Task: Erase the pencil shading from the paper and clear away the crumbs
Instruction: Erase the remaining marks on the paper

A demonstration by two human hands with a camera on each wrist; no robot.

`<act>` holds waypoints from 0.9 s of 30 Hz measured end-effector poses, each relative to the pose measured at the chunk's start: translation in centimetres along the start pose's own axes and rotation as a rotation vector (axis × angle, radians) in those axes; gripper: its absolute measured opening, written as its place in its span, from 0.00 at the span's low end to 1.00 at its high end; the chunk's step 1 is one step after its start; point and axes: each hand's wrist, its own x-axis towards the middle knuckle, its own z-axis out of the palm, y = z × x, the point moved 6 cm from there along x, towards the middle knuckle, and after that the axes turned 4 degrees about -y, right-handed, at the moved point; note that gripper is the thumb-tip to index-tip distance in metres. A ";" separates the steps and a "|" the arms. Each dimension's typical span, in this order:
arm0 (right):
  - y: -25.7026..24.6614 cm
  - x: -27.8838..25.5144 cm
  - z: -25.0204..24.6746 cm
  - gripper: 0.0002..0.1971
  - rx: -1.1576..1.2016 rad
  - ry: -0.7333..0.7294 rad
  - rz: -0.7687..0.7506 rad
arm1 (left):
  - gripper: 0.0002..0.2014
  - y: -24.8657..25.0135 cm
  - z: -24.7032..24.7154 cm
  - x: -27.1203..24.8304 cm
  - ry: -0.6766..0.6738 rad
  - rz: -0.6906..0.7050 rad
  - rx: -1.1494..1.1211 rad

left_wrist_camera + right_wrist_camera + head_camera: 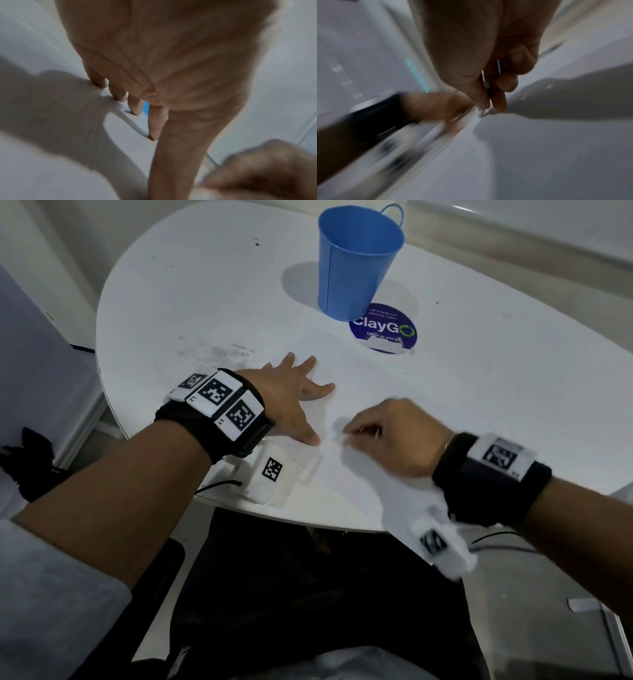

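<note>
On the white worktop (pixel 178 313), seen from the head view, the paper (pixel 359 392) is lying flat between the two hands, near the front edge. The left hand (pixel 291 398) is pressing down on the paper's left part with fingers spread and straight, steadying it. The right hand (pixel 387 433) is hovering low over the sheet with fingers curled together at the tips; it is blurred, which suggests rubbing or sweeping. No pencil shading or crumbs are showing clearly on the sheet from here. A blue bucket (pixel 356 265) is standing upright farther back, just beside a round blue sticker (pixel 383 328), well apart from the hands.

In the left wrist view, the left hand's fingers (pixel 154 125) are lying straight, their tips touching the pale surface, holding nothing.

In the right wrist view, heavily blurred, the right hand's thumb and fingers (pixel 498 100) are pinching a small dark-and-pale object (pixel 488 92), probably an eraser, with its tip at the sheet; what it is cannot be told for certain.

Judgement: the erasing step appears to be in hand. The next move is calling for continued downward pressure from the left hand, then sweeping the crumbs off, probably toward the bucket.
</note>
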 end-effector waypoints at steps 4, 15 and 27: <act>2.6 0.6 -1.9 0.08 -0.028 0.193 0.136 | 0.46 0.1 0.0 0.1 -0.004 0.008 0.016; -1.1 -0.7 0.8 0.07 0.001 -0.089 -0.009 | 0.47 0.0 -0.1 0.3 -0.028 0.003 0.024; 2.4 2.1 -3.7 0.09 0.023 0.073 0.177 | 0.51 0.1 0.3 1.0 0.000 0.062 -0.036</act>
